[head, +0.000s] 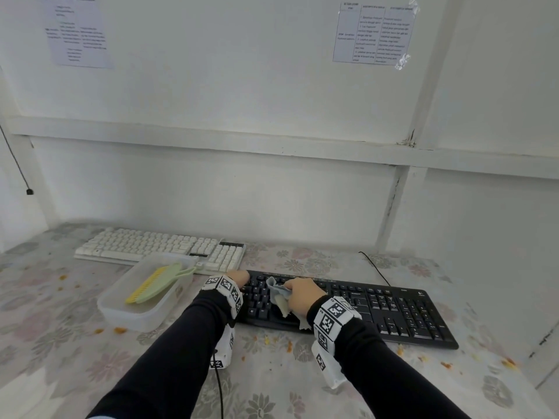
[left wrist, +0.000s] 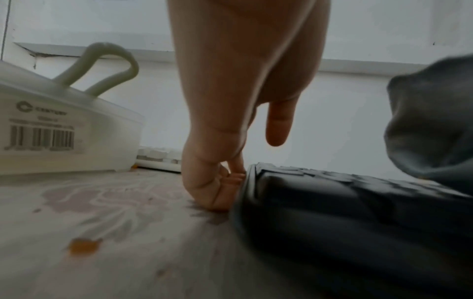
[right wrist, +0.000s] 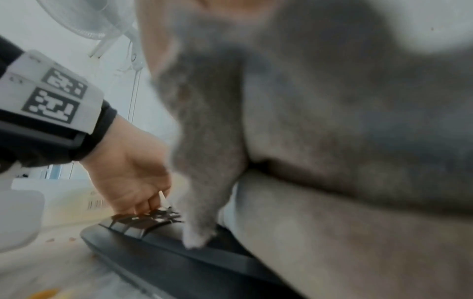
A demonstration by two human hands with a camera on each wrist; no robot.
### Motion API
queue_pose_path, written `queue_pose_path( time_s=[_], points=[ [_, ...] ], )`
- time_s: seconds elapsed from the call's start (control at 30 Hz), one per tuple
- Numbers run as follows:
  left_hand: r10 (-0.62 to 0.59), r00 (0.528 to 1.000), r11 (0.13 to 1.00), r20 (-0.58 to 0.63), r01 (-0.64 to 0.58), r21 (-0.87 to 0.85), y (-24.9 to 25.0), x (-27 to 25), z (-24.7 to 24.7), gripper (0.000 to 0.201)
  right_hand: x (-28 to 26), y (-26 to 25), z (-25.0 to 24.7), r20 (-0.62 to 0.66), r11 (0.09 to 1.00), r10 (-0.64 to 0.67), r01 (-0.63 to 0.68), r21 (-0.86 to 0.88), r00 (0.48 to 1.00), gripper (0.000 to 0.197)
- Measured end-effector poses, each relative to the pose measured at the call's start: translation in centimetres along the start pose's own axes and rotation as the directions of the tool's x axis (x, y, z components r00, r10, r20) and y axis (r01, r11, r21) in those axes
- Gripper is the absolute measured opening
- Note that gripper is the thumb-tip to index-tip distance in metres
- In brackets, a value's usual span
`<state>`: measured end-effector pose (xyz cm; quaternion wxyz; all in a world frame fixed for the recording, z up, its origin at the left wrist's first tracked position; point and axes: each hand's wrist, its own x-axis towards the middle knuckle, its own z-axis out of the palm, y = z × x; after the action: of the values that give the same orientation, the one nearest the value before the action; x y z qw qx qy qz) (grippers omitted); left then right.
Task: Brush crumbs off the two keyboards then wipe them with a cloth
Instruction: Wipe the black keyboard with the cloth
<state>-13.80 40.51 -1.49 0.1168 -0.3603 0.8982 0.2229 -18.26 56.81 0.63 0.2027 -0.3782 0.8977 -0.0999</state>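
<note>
A black keyboard (head: 393, 309) (left wrist: 332, 202) (right wrist: 158, 246) lies across the floral tablecloth in front of me. My right hand (head: 302, 293) grips a crumpled grey-blue cloth (head: 279, 297) (left wrist: 430, 129) (right wrist: 332, 121) and presses it onto the keys of the keyboard's left half. My left hand (head: 240, 278) (left wrist: 220, 182) (right wrist: 133, 172) holds the keyboard's left end with curled fingers, its knuckles down on the table. A white keyboard (head: 151, 244) (left wrist: 156, 157) lies behind, at the back left. The cloth fills most of the right wrist view and hides my right fingers.
A clear plastic container (head: 142, 316) (left wrist: 64, 131) left of the black keyboard holds a green and yellow brush (head: 157, 282) (left wrist: 112, 60). Orange crumbs (head: 119, 329) (left wrist: 83, 245) dot the tablecloth. The keyboard's cable (head: 375, 267) runs to the white wall behind.
</note>
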Motion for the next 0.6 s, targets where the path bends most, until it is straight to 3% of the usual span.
queue_pose_path(
  time_s=[0.2, 0.3, 0.37, 0.47, 0.53, 0.6],
  points=[
    [0.018, 0.999, 0.999, 0.045, -0.017, -0.027, -0.1, 1.0, -0.7, 0.039, -0.2, -0.6, -1.6, 0.021, 0.998, -0.039, 0.038, 0.041, 0.999, 0.019],
    [0.021, 1.0, 0.994, -0.009, -0.022, -0.108, -0.6, 2.1, -0.8, 0.034, 0.3, -0.6, -2.4, -0.146, 0.984, -0.063, 0.086, 0.157, 0.987, 0.023],
    [0.074, 0.997, 0.997, -0.01, -0.074, -0.034, -0.3, 1.9, -0.9, 0.029, 0.6, -0.7, -2.7, -0.226, 0.97, -0.082, 0.13, 0.207, 0.971, 0.029],
    [0.11, 0.993, 0.994, -0.036, -0.11, 0.016, -0.2, 1.9, -0.6, 0.035, 0.8, -1.3, -2.9, -0.241, 0.972, -0.126, 0.169, 0.163, 0.962, 0.035],
    [0.093, 0.994, 0.988, -0.053, -0.085, 0.131, -0.3, 2.1, -0.3, 0.037, 0.9, -1.5, -2.8, -0.258, 0.975, -0.142, 0.179, 0.129, 0.956, 0.033],
    [0.082, 0.994, 0.991, -0.074, -0.074, 0.112, -0.5, 2.3, -0.2, 0.037, 1.3, -1.6, -2.4, -0.255, 0.982, -0.138, 0.166, 0.091, 0.957, 0.032]
  ],
)
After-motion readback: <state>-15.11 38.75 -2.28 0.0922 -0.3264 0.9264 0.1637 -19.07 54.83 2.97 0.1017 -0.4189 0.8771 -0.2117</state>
